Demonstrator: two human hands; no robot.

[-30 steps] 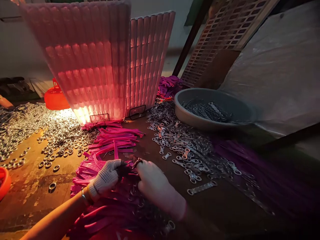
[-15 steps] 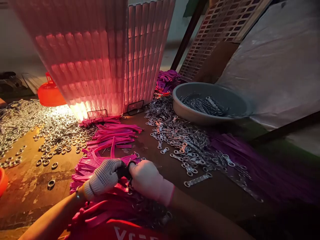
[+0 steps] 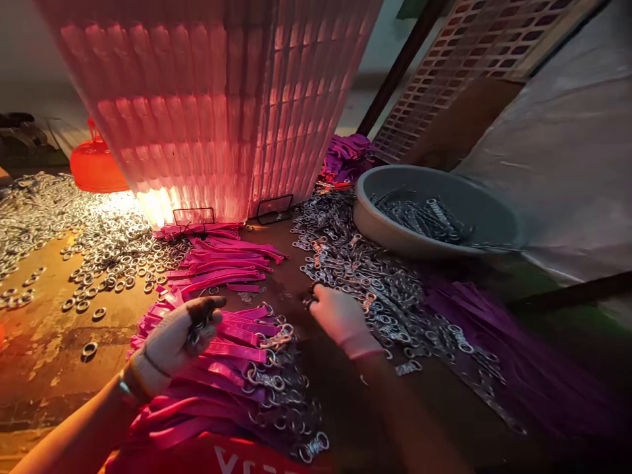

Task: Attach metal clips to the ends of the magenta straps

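My left hand point(image 3: 170, 345), in a white glove with dark fingertips, is half closed above the bright pink straps point(image 3: 241, 352). Small metal rings point(image 3: 196, 334) glint between its curled fingers. To the right, my right hand point(image 3: 340, 319), also gloved, pinches at the left edge of a heap of metal chain links point(image 3: 340, 253). What sits in its fingertips is dark and too small to make out. Metal rings and short links point(image 3: 266, 378) hang from the right ends of the straps nearest me.
Loose rings point(image 3: 118, 257) lie heaped at the left, under an orange lamp point(image 3: 99, 164). Ribbed translucent panels point(image 3: 197, 131) stand at the back. A grey basin point(image 3: 375, 217) at the right holds more chain links. Purple straps point(image 3: 494, 342) spread at the far right.
My hands were together over the pink straps, working at a dark piece. Now they are apart: the left has moved left, the right has moved right and up to the heap of links.
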